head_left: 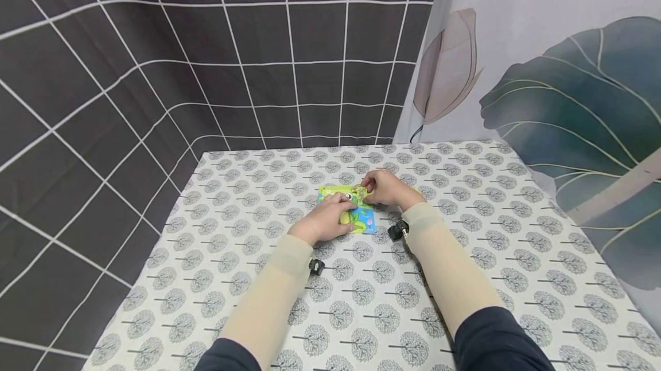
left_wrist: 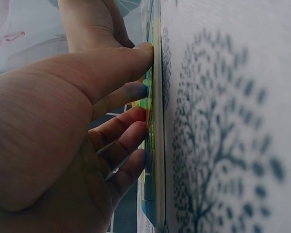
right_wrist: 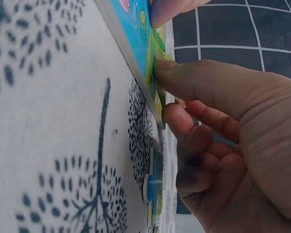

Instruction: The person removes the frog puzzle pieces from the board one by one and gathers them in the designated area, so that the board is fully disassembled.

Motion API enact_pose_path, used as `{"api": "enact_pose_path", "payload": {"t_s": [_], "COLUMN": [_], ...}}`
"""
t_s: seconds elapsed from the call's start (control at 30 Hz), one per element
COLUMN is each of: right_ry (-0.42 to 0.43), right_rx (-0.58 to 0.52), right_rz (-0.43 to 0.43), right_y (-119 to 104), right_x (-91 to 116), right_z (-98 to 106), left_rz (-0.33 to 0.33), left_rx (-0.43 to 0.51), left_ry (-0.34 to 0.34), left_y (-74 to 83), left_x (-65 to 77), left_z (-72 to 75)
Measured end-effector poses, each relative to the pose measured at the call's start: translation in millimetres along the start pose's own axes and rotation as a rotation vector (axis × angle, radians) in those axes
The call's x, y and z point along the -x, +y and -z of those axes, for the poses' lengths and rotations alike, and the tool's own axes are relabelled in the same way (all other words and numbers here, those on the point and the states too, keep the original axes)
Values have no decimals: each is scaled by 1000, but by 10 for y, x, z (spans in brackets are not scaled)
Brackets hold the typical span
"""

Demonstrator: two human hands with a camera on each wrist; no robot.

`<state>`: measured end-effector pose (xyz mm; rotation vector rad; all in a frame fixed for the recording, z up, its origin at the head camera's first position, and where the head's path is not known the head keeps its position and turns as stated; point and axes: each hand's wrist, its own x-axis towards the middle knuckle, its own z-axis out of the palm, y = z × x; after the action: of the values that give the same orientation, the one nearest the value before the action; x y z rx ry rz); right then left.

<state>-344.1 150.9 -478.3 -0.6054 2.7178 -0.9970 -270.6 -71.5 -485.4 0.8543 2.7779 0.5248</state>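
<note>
From my remote seat I start at the left hand (head_left: 325, 219): its fingers are spread and only gently bent, the tips and thumb resting on the face of a picture board (head_left: 365, 222) without wrapping round it. The right hand (head_left: 389, 188) is at the board's far right part. Its thumb presses on the printed face, the index fingertip sits close by at the edge, and the other fingers curl in toward the palm. The fingers mask that corner for me, so I cannot tell whether a small part is pinched there.

The board lies on the table between both hands, bright with green, yellow and blue, a round cartoon eye showing between the fingers. Beyond it, in the right wrist view, I see a blue-and-green jigsaw piece (right_wrist: 156, 187) with a rounded knob, apart from the board and on the cloth.

Further out, a black wrist camera (head_left: 397, 230) sits by the right wrist, and a matching one by the left. Beige arm covers (head_left: 439, 262) run back to dark sleeves (head_left: 498, 336). Under everything I have a white tablecloth (head_left: 382, 270) printed with grey trees, backed by a dark gridded hanging (head_left: 258, 32) and, to the right, a pale leaf-patterned curtain (head_left: 583, 90).
</note>
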Motion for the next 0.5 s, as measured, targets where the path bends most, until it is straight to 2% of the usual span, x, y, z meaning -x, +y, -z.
{"api": "enact_pose_path", "payload": {"t_s": [0.5], "right_ry": [42], "right_rx": [-55], "right_rz": [-43], "right_y": [97], "right_x": [78], "right_z": [46], "left_rz": [-2], "left_rx": [9], "left_ry": [2], "left_y": [-10], "left_x": [2], "left_z": [-5]}}
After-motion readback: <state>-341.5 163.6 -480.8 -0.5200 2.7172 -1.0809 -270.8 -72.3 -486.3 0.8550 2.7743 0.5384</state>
